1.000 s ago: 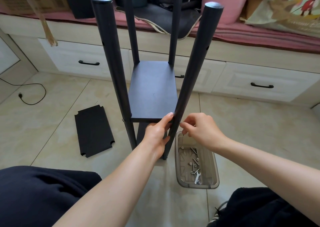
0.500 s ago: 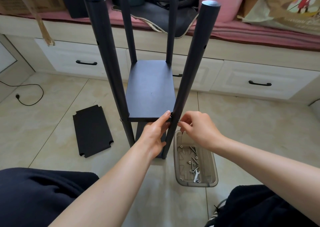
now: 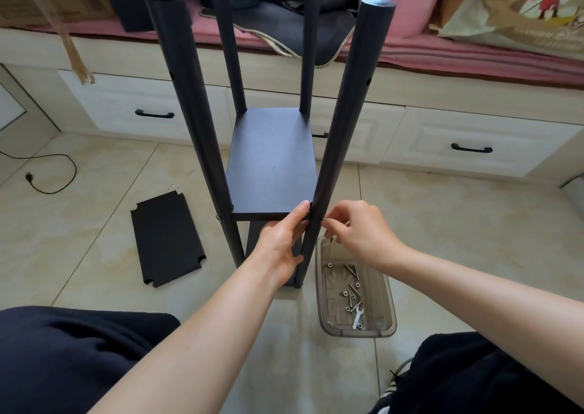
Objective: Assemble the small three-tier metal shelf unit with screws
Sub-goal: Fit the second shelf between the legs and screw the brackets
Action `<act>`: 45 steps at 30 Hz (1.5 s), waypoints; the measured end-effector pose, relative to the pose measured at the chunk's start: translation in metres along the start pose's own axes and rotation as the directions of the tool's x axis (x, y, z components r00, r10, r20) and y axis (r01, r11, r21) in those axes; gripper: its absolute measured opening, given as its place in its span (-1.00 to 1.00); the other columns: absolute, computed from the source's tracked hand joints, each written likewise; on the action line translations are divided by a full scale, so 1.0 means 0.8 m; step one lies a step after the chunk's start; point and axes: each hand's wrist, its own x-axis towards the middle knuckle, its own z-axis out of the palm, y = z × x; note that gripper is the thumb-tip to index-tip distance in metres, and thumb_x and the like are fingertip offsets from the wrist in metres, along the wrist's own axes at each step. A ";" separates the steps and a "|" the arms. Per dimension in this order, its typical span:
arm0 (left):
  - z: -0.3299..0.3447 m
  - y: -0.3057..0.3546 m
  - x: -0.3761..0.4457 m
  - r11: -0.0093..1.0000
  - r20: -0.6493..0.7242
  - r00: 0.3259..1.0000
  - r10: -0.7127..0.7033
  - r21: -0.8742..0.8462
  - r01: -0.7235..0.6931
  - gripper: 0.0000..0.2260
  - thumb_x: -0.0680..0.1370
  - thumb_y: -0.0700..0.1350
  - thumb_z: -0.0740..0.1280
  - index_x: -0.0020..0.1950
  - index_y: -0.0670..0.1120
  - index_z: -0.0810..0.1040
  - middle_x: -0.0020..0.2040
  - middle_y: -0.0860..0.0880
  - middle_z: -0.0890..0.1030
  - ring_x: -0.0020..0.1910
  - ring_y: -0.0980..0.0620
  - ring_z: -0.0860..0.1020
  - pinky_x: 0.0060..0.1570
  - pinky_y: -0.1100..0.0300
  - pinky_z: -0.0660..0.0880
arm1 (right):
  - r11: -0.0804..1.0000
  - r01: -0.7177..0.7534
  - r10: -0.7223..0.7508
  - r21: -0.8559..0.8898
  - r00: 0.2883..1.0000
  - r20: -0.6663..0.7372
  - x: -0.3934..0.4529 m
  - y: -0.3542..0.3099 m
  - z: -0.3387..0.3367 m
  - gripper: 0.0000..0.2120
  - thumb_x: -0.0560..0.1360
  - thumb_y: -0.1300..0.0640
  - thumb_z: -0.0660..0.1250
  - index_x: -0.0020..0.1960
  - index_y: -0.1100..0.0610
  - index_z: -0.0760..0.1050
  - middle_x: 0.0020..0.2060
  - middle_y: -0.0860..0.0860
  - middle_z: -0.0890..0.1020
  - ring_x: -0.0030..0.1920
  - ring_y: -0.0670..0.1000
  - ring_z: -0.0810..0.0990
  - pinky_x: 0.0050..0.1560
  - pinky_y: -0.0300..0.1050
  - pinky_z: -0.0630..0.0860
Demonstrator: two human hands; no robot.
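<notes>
- While the shelf unit (image 3: 271,167) stands upright on the tiled floor (image 3: 442,224), the left hand (image 3: 281,243) holds its near right post (image 3: 341,135), thumb up along the post where the shelf board (image 3: 271,164) meets it and the fingers curled behind.
- Just across that post, the right hand (image 3: 360,233) pinches a small screw (image 3: 324,219) at the post's outer side, thumb and forefinger closed together on it; the screw is mostly hidden by the fingertips.
- Directly below the right-hand fingers sits a clear plastic tray (image 3: 387,315) on the floor, holding loose screws and nuts (image 3: 350,290) and a small flat wrench (image 3: 358,317) at its near end.
- Well to the left of the left-hand fingers, a spare black shelf panel (image 3: 166,239) with notched corners lies flat on the floor.
- Beyond the fingers, the near left post (image 3: 192,113) carries a screw head at the board's level, and two far posts rise from the board's back corners.
- Behind the unit runs a bed base with white drawers (image 3: 467,141) and black handles.
- Far left of the fingers, a black cable (image 3: 60,179) curls on the floor.
</notes>
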 end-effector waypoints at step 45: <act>0.002 -0.004 0.002 0.999 -0.013 0.999 0.033 -0.014 -0.033 -0.71 0.56 -0.02 0.42 0.23 -0.11 0.65 0.15 -0.05 0.70 0.22 0.04 0.59 0.28 -0.10 0.31 | 0.999 -0.043 0.042 -0.031 0.999 -0.021 0.000 -0.014 -0.001 -0.89 0.52 0.11 0.38 -0.17 0.10 0.57 -0.31 0.00 0.68 -0.22 0.04 0.67 -0.10 0.00 0.60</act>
